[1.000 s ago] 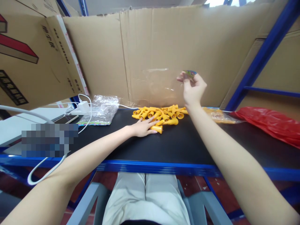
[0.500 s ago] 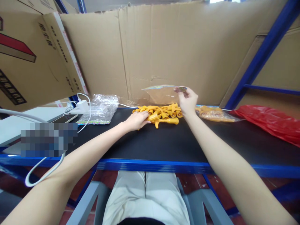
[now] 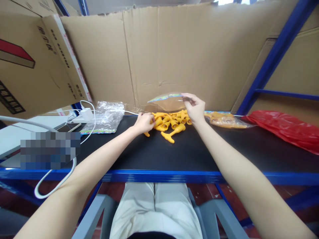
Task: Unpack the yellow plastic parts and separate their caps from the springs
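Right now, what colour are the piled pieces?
The piled pieces are yellow-orange, seen in the head view.

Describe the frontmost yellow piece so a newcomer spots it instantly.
Start at the black tabletop with its blue front edge. Toward the back, between the left hand and right hand, lies the yellow pile. At the pile's front is the yellow piece, its T-shaped crossbar reaching closer to the blue edge than any neighbour.

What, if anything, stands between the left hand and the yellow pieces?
Nothing visible: the left hand is right at the left end of the yellow pieces. The clear bag in the right hand is raised, not in between.
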The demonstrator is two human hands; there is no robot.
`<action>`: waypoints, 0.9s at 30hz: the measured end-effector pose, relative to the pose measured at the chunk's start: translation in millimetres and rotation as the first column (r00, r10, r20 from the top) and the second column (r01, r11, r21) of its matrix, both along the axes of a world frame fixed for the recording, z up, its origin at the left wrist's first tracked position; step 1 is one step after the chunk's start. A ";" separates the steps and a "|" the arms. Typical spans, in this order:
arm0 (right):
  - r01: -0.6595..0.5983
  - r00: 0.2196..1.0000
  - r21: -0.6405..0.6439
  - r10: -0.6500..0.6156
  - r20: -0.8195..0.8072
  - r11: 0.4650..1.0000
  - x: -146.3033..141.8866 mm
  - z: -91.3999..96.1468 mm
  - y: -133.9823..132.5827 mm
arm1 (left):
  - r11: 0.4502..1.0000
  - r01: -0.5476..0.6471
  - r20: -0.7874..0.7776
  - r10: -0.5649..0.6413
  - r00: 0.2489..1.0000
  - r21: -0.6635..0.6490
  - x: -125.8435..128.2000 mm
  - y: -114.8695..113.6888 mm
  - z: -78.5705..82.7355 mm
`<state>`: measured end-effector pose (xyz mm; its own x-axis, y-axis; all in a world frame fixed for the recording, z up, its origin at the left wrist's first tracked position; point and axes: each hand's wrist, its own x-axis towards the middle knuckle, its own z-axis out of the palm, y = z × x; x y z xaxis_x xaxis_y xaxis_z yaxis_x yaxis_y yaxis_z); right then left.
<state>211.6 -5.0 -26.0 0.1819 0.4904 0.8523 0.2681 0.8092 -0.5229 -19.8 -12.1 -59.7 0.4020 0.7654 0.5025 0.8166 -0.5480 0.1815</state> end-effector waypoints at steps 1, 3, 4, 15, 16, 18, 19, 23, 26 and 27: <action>-0.043 0.999 0.010 0.042 0.004 0.999 0.0 -0.2 0.9 | 0.999 0.003 0.149 0.003 0.989 -0.037 -1.5 4.4 2.8; -0.155 0.988 0.011 0.155 0.019 0.988 -0.1 -1.2 2.8 | 0.989 0.068 0.506 0.007 0.862 -0.131 -6.5 11.8 8.7; -0.217 0.976 -0.008 0.217 0.033 0.976 -0.3 -1.8 3.1 | 0.976 0.137 0.672 0.013 0.740 -0.170 -10.0 14.1 11.3; -0.360 0.832 -0.587 0.534 0.149 0.725 -3.6 -13.3 -14.9 | 0.779 0.493 0.920 0.291 0.263 -0.388 -47.6 10.0 1.7; -0.343 0.854 -0.600 0.506 0.122 0.723 -3.9 -14.7 -13.5 | 0.797 0.465 0.919 0.288 0.269 -0.386 -46.7 10.4 0.0; -0.321 0.898 -0.618 0.439 0.043 0.718 -5.3 -17.3 -10.1 | 0.812 0.431 0.912 0.286 0.294 -0.394 -43.4 10.7 -2.4; -0.309 0.920 -0.624 0.393 -0.004 0.718 -6.5 -18.4 -8.5 | 0.811 0.429 0.908 0.284 0.307 -0.399 -41.3 10.3 -3.0; -0.291 0.954 -0.575 0.187 -0.235 0.764 -12.2 -21.0 -3.0 | 0.796 0.479 0.918 0.235 0.321 -0.371 -34.5 6.6 -2.1; -0.371 0.883 -0.537 0.109 -0.457 0.758 -12.9 -21.8 1.5 | 0.755 0.541 0.916 0.198 0.349 -0.370 -33.5 3.5 -1.0; -0.422 0.844 -0.530 0.105 -0.527 0.735 -12.2 -21.7 2.8 | 0.737 0.560 0.912 0.192 0.362 -0.377 -33.8 2.6 -0.7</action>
<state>199.4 -2.2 -47.7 0.2289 0.9503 0.2110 -0.2891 0.2733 -0.9175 -53.6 -9.5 -60.5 0.2002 0.9669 0.1580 -0.1465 -0.1299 0.9806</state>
